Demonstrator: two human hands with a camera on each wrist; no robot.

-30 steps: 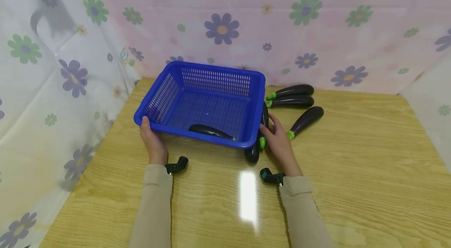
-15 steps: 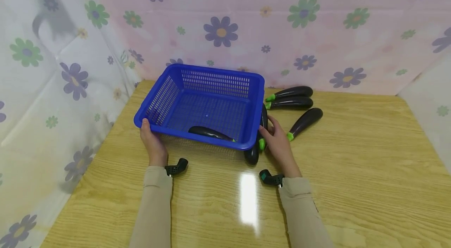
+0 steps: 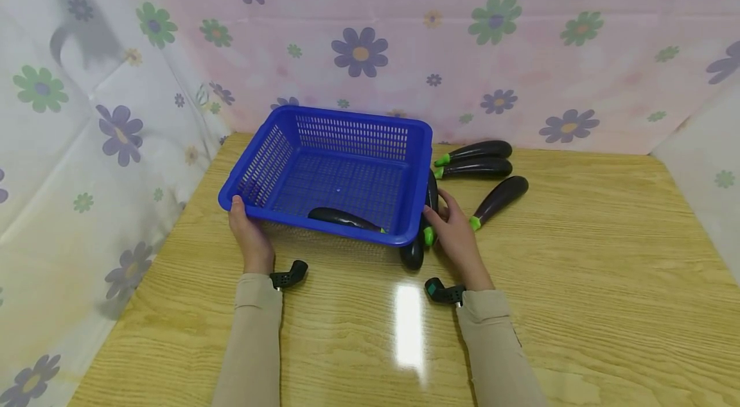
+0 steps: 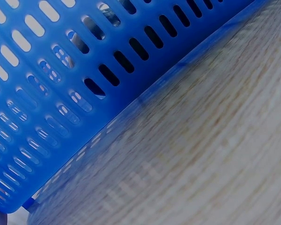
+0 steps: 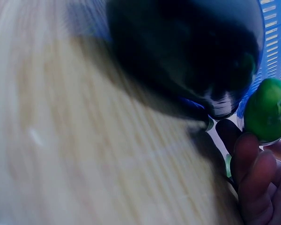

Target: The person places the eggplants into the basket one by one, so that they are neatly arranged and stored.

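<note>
In the head view, a blue plastic basket (image 3: pixel 338 173) stands on the table with one eggplant (image 3: pixel 345 219) lying inside along its front wall. My left hand (image 3: pixel 251 237) grips the basket's front left corner, thumb on the rim and fingers hidden beneath. At the basket's right side, my right hand (image 3: pixel 457 233) holds an upright-lying eggplant (image 3: pixel 432 192), thumb across it near the rim. Its green stem (image 5: pixel 268 110) shows by my curled fingers (image 5: pixel 255 183) in the right wrist view. Another eggplant (image 3: pixel 412 255) lies just in front, partly hidden by the basket.
Two eggplants (image 3: pixel 476 167) lie side by side at the back, and a third eggplant (image 3: pixel 500 199) lies right of my right hand. The wooden table (image 3: pixel 607 253) meets a flowered cloth backdrop (image 3: pixel 405 28) behind. A second cloth hangs at the left.
Almost nothing moves. The view shifts slightly, while both hands, the basket and the eggplants keep their places.
</note>
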